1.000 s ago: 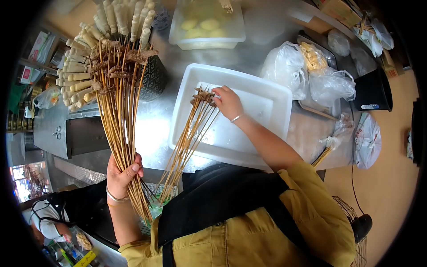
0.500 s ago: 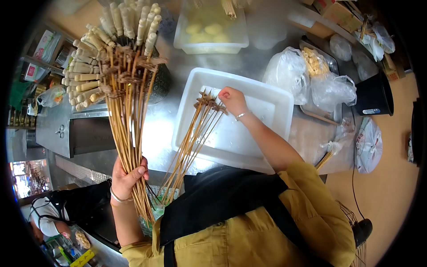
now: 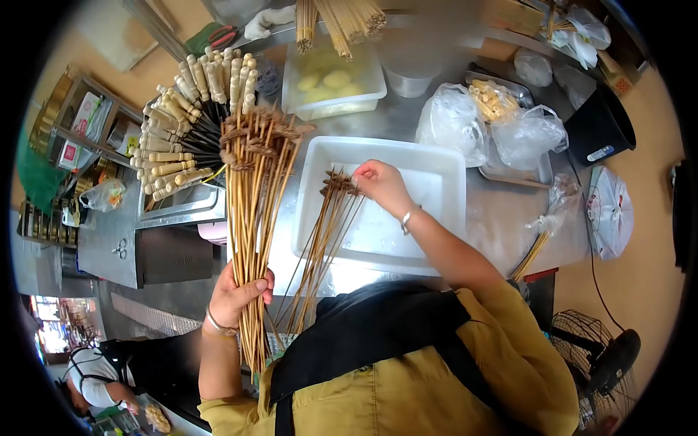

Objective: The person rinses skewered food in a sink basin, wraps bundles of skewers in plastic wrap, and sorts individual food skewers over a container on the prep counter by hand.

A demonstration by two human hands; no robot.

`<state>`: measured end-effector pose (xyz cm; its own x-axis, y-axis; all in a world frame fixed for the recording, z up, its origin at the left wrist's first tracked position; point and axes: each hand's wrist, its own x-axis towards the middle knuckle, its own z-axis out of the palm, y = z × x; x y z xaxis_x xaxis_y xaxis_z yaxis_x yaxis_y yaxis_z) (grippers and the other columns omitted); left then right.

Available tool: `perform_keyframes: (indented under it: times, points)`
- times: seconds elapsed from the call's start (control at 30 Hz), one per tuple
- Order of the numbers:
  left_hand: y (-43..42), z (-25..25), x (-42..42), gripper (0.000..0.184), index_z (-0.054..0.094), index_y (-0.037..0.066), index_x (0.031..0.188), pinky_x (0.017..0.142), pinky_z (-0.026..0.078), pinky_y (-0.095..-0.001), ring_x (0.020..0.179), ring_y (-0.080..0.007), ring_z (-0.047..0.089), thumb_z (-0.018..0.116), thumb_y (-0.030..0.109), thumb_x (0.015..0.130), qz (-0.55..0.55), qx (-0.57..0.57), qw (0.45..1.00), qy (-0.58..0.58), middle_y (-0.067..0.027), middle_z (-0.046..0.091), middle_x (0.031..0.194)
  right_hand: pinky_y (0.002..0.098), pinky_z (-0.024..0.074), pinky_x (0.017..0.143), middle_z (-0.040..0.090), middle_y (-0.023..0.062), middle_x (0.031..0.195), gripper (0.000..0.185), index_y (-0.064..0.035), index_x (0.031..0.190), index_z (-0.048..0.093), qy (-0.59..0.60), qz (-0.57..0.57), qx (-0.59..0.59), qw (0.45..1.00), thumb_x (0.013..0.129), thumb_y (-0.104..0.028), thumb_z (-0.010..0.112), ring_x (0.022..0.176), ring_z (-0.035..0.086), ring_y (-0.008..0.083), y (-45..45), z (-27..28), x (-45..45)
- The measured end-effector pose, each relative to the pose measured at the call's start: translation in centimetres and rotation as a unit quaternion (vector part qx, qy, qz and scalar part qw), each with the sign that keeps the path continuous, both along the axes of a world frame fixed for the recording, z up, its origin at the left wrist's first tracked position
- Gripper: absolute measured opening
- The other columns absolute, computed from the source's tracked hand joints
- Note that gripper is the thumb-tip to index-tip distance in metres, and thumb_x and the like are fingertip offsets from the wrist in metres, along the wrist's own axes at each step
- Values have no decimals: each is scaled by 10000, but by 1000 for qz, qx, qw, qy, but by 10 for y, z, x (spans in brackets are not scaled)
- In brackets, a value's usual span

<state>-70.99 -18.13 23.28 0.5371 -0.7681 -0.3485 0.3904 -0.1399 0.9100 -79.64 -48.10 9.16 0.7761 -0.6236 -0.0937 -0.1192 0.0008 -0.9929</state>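
The left hand [image 3: 233, 299] clasps thin tan wooden skewers [image 3: 251, 218] tipped with brown meat [image 3: 254, 138], likely light, stiff and best held by the bare shafts, left of a white rectangular plastic tray [image 3: 392, 232] where the right hand [image 3: 383, 187], grip unclear, meets a smaller batch [image 3: 327, 225].

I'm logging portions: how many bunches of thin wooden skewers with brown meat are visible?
2. The left hand holds one bunch; the other bunch lies across the near rim of the white rectangular plastic tub, by the right hand. More may be hidden.
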Motion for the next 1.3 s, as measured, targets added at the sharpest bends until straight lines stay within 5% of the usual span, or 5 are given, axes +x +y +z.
perform_keyframes:
  times: [0.2, 0.47, 0.97, 1.23, 1.3]
  points:
    - [34, -2, -6, 313, 468, 4, 983, 529, 479, -235, 580, -146, 566, 668, 51, 747, 37, 20, 999, 1, -109, 570, 764, 329, 484, 714, 636, 125, 814, 135, -53, 834, 637, 142, 23, -296, 944, 741, -150, 637, 746, 606, 258, -17, -68, 45]
    - [59, -4, -7, 335, 458, 0, 1008, 544, 486, -248, 597, -157, 571, 666, 18, 747, 80, 35, 996, 17, -107, 571, 770, 384, 489, 739, 642, 156, 849, 107, -85, 766, 678, 284, 146, -314, 894, 715, -122, 592, 795, 614, 316, -38, -80, 81]
    - [44, -14, 6, 373, 447, -1, 1093, 581, 482, -261, 661, -163, 572, 621, -47, 766, 55, 27, 997, 40, -102, 580, 821, 307, 475, 646, 619, 104, 712, 124, -59, 804, 646, 103, 107, -272, 951, 695, -118, 638, 660, 594, 208, -51, -87, 58]
    - [46, -12, -2, 339, 453, 0, 996, 529, 484, -247, 596, -160, 568, 670, 15, 737, 71, 37, 997, 8, -110, 569, 757, 397, 473, 694, 626, 137, 778, 125, -82, 824, 645, 221, 241, -404, 854, 711, -111, 600, 754, 597, 320, -40, -68, 75]
    - [51, -14, 0, 380, 444, 0, 1102, 585, 478, -258, 663, -162, 569, 617, -52, 768, 54, 27, 998, 20, -102, 576, 817, 402, 471, 699, 627, 135, 780, 124, -82, 822, 644, 234, 257, -429, 834, 710, -112, 601, 755, 596, 322, -42, -67, 79]
